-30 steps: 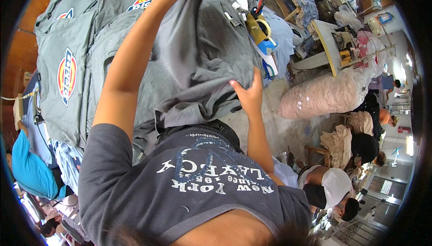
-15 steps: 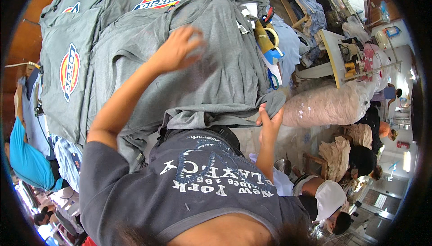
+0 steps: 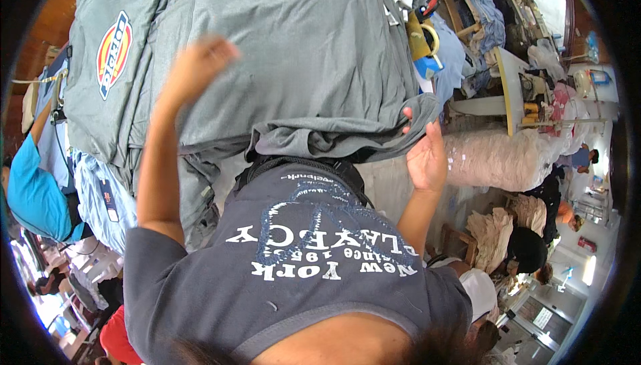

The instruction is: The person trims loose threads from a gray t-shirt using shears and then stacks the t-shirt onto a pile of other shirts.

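Left hand: motion-blurred, over the left part of the top grey shirt; can't tell whether its fingers are spread or pressed together. Half a second ago it was over the shirt's middle; a second ago it was far up, with cloth hanging from it. Now it's left of and farther out than the right hand.

Right hand: at the near right corner of the shirt, cloth running between fingertips and thumb side. Can't tell if it's a firm pinch or just cloth resting there. Same corner as half a second ago, but hand and cloth end sit higher in view; the whole scene has shifted too.

Shirt: lies left of and beyond the right hand, on the pile. Body looks flatter than half a second ago, when a loose fold crossed its left side; neckline now shows at the far end. Bunched hem runs left from the right hand, along the near edge.

Around the right hand: yellow roll and blue item beyond it, pink bundle just right. Logo shirt well left, past the left hand.
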`<action>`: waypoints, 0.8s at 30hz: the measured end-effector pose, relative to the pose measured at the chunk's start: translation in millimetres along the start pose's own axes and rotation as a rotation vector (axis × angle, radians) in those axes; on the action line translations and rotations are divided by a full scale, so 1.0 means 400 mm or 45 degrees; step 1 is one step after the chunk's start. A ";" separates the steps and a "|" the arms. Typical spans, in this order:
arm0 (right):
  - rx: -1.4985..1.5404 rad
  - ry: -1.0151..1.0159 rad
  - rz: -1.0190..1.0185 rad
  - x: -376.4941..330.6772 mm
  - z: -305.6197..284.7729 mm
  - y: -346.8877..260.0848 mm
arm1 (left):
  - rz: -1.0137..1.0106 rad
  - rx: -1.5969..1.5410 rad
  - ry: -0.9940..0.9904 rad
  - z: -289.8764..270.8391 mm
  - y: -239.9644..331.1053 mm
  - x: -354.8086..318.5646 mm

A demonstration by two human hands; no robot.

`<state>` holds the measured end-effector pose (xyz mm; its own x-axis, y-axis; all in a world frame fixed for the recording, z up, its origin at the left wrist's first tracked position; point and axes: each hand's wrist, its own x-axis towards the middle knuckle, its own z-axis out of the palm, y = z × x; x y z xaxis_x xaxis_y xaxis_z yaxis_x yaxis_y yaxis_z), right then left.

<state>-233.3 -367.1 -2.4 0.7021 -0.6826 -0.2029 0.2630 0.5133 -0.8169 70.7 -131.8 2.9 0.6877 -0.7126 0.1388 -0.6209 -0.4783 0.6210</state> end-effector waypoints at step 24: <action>-0.002 0.346 0.523 -0.070 -0.372 0.212 | -1.288 -1.183 -0.457 0.231 -0.113 -0.444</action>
<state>-329.1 -382.0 -146.5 0.5493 -0.5351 -0.6418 -0.0004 0.7679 -0.6405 -58.1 -31.2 -121.1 0.4607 -0.4285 -0.7773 0.6399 -0.4464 0.6254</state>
